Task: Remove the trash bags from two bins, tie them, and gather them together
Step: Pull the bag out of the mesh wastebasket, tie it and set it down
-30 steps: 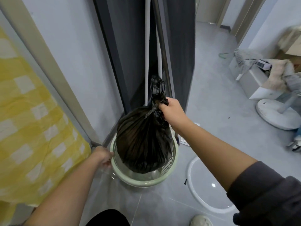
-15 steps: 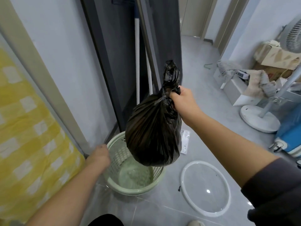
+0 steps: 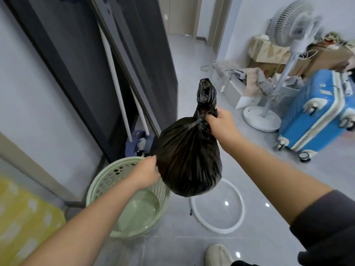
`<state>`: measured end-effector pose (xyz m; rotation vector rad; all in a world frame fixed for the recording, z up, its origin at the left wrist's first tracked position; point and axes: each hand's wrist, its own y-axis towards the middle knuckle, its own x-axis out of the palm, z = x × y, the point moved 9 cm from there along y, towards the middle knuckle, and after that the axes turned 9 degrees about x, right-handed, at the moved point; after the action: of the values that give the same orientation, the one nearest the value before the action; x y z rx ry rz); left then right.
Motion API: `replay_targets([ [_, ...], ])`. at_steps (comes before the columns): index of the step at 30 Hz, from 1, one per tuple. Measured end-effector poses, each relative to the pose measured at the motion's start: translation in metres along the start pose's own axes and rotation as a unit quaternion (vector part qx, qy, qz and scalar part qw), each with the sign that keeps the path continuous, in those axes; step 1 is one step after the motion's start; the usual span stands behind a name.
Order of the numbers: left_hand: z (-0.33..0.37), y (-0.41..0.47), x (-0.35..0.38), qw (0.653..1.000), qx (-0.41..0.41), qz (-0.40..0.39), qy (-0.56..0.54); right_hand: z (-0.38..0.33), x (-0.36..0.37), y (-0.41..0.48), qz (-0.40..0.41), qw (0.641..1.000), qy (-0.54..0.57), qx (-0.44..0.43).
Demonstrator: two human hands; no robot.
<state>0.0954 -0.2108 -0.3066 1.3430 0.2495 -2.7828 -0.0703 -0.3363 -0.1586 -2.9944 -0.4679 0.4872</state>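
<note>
Head view: knotted, bulging black bag (image 3: 189, 160), right fingers (image 3: 211, 120) round its neck, left fingers (image 3: 153, 163) alongside, hold unclear.

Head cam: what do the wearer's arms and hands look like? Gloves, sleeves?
No gloves, rings or watch visible on the left hand or right hand. No sleeve shows on the left forearm; the right forearm is uncovered up to a dark grey sleeve.

Your left hand (image 3: 145, 174) hides its fingertips behind the trash bag (image 3: 189, 160), which also covers part of the bin (image 3: 101, 181) rim. The far fan (image 3: 288, 25) is blurred; the near shoe (image 3: 217, 254) is cut off.
</note>
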Motion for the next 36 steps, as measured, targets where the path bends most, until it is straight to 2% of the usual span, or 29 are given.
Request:
replay_targets([
  [3, 0.018, 0.005, 0.030, 1.000, 0.003, -0.002, -0.022, 0.035, -0.022, 0.007, 0.019, 1.000, 0.004, 0.022],
  [8, 0.021, 0.030, 0.117, 0.998, -0.036, -0.055, -0.016, 0.108, -0.050, 0.026, 0.008, 0.999, -0.018, 0.047],
  [13, -0.002, 0.048, 0.219, 0.978, -0.160, -0.133, 0.014, 0.202, -0.086, 0.046, -0.008, 0.996, -0.047, 0.072],
  [16, -0.018, 0.041, 0.259, 0.957, -0.248, -0.146, 0.044, 0.248, -0.092, 0.054, -0.021, 0.992, -0.069, 0.100],
  [21, -0.050, 0.038, 0.328, 0.926, -0.364, -0.097, -0.026, 0.291, -0.078, 0.076, -0.062, 0.987, -0.106, 0.100],
  [28, -0.066, 0.047, 0.399, 0.894, -0.425, -0.052, -0.133, 0.326, -0.073, 0.093, -0.047, 0.987, -0.112, 0.103],
  [32, -0.071, 0.043, 0.408, 0.889, -0.434, -0.015, -0.143, 0.328, -0.076, 0.098, -0.053, 0.989, -0.092, 0.099],
  [36, -0.066, 0.043, 0.386, 0.883, -0.440, 0.049, -0.159, 0.319, -0.089, 0.097, -0.049, 0.991, -0.076, 0.095],
])
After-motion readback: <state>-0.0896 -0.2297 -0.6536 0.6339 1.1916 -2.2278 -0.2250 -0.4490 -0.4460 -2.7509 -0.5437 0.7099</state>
